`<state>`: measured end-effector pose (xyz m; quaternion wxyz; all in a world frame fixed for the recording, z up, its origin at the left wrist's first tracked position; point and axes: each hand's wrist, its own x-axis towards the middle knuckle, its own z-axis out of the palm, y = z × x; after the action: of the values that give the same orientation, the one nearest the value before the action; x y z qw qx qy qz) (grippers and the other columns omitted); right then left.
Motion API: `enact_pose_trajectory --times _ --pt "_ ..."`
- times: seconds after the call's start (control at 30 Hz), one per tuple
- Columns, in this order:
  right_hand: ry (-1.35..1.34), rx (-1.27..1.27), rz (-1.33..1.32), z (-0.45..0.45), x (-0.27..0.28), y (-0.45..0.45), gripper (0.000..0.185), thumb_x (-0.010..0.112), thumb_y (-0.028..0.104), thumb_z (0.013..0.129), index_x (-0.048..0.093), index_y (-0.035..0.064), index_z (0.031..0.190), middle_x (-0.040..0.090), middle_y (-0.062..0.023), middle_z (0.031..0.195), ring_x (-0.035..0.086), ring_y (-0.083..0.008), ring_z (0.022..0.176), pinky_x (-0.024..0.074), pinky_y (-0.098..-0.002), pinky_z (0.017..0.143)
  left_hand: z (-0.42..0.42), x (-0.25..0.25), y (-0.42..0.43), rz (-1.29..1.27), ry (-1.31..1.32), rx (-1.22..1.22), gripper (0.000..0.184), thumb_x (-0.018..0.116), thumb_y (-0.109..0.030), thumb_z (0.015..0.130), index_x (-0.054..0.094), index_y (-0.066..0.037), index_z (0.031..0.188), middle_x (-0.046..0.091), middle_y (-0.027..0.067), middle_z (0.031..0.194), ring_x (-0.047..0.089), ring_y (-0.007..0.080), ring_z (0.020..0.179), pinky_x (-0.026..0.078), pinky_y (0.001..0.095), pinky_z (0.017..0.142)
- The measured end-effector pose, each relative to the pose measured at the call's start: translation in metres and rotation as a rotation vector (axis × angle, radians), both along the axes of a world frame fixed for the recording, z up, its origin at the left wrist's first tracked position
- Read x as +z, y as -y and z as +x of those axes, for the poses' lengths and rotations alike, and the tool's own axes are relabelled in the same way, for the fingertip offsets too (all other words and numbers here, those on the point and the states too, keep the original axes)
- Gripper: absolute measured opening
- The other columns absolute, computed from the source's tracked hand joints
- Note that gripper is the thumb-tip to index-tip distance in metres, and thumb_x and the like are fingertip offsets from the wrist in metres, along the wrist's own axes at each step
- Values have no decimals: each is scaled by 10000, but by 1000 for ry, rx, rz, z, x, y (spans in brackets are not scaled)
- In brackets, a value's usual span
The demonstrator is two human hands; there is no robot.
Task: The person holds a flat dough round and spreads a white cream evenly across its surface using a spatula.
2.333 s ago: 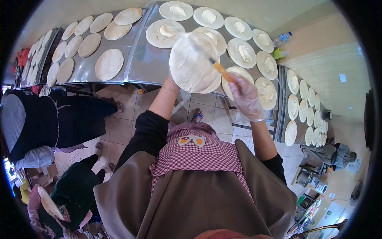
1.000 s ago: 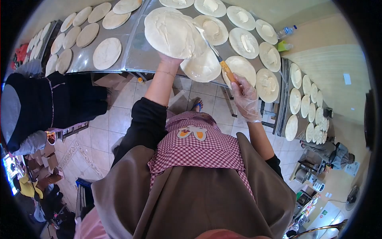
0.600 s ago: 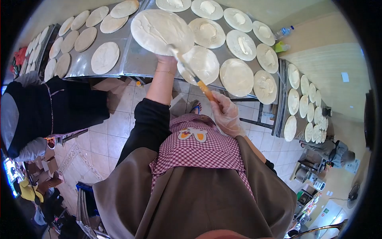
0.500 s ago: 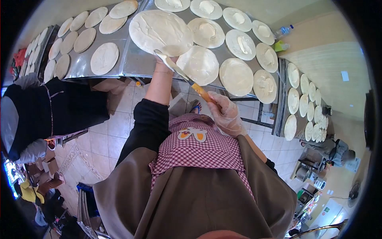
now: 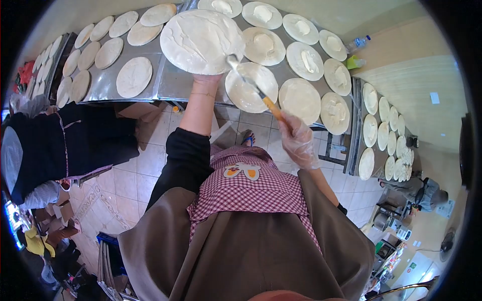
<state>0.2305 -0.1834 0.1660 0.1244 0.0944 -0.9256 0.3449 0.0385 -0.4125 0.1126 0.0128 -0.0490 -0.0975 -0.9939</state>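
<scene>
My left hand (image 5: 208, 79) holds up a flat round pastry layer (image 5: 201, 40) from beneath, its fingers hidden under the disc. White cream in uneven ridges covers the top of this layer. In a clear plastic glove, my right hand (image 5: 297, 139) is closed around the wooden handle of a palette knife (image 5: 256, 88). The blade's cream-smeared tip is by the lower right edge of the held layer; whether it touches cannot be told. Beyond it, a cream-coated layer (image 5: 251, 88) lies on the metal table (image 5: 173, 83), beside another layer (image 5: 262, 46) with a dollop of cream.
Several more round layers stand on the table, some with cream dollops. Plain layers (image 5: 134, 77) lie to the left. A water bottle (image 5: 357, 43) and a green cup (image 5: 355, 62) are at the right back. A person in dark clothing (image 5: 85, 133) stands at left.
My right hand has moved right and slightly down, drawing the knife away from the near edge of the held layer toward its right side. My left hand still holds the layer up.
</scene>
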Motion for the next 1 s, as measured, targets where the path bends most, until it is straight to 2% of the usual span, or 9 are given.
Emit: enact_pose_trajectory --times 0.2,0.27,0.33,0.4,0.6,0.63,0.73,0.83,1.0 --pt "169 87 -174 9 22 -1 245 634 32 844 622 37 1089 678 -134 936 673 -213 778 524 -322 669 -6 3 16 61 -41 -7 577 364 -500 952 375 -155 1414 436 93 1417 411 305 1298 335 482 1089" --pt "309 -38 -150 1 37 0 245 628 31 849 624 29 1093 680 -120 904 652 -161 745 515 -292 667 -6 4 18 64 -41 -8 575 364 -498 952 375 -154 1413 437 94 1416 413 305 1296 337 481 1088" --pt "212 -48 -170 -8 28 0 242 626 28 848 625 20 1090 673 -111 846 631 -142 717 507 -276 666 -5 4 20 68 -39 -3 574 364 -496 953 376 -153 1413 439 94 1415 415 304 1295 338 480 1087" --pt "128 -40 -194 -12 23 6 247 636 39 844 627 24 1091 676 -137 866 657 -189 735 518 -298 666 -4 2 20 58 -37 0 573 364 -494 954 376 -152 1413 440 94 1413 417 304 1293 340 479 1087" --pt "177 141 -127 7 19 19 266 658 33 826 620 7 1088 665 -186 980 679 -288 855 542 -336 726 -5 0 22 46 -17 16 569 364 -488 955 377 -149 1412 445 95 1410 424 302 1288 345 476 1084" --pt "84 232 -107 8 18 18 283 621 9 863 582 -7 1143 671 -135 960 645 -144 797 514 -262 690 -3 -1 24 48 -19 16 568 365 -487 956 377 -149 1412 445 95 1409 425 302 1287 346 476 1084" --pt "276 176 -266 8 26 19 288 615 12 875 576 4 1160 658 -80 944 615 -110 793 504 -243 698 -4 0 27 59 -24 12 566 365 -484 957 378 -148 1411 448 96 1407 428 301 1285 348 475 1082" --pt "263 11 -316 -5 16 5 263 626 55 877 604 33 1139 635 -40 869 559 -66 701 470 -222 614 -4 -2 30 69 -29 14 564 365 -481 958 378 -146 1411 450 96 1405 431 300 1283 351 473 1081" --pt "230 -99 -425 -25 33 3 256 587 82 911 606 57 1165 599 14 859 503 -46 690 435 -199 622 3 -11 35 71 -3 34 560 365 -476 959 379 -144 1410 453 97 1402 436 299 1279 355 471 1079"
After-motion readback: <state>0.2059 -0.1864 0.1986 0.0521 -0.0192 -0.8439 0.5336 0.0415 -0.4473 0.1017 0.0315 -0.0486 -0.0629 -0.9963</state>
